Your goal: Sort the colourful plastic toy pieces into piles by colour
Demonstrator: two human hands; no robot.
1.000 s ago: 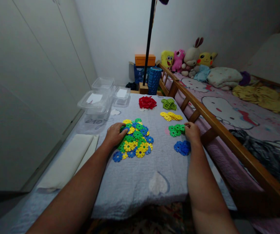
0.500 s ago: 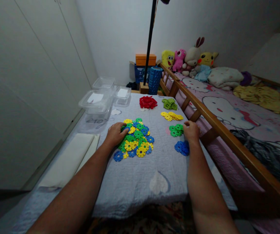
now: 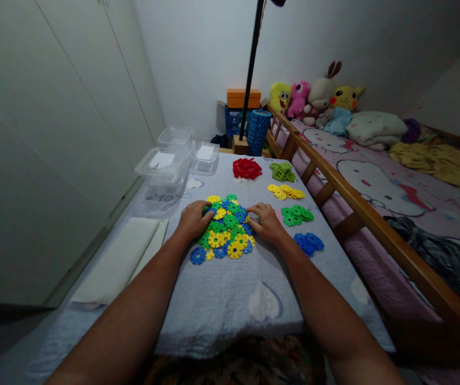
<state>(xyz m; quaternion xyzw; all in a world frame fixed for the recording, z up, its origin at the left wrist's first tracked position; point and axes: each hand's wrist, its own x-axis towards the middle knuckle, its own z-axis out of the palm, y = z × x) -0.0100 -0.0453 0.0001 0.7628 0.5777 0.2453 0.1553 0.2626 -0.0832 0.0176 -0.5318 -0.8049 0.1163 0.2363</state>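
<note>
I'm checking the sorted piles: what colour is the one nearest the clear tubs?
Red. The pile shows best in the head view.

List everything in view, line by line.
mixed pile: one, yellow-green-blue, table centre
red pile: one, red, far side
olive pile: one, olive, right of red
yellow pile: one, yellow, nearer than olive
green pile: one, green, nearer still
blue pile: one, blue, nearest on right
tubs: at least three, clear, far left
cloth: one, pale blue, over table
pole: one, black, behind table
plush toys: four, mixed, bed head
left hand: one, on mixed pile's left edge
right hand: one, on its right edge
</note>
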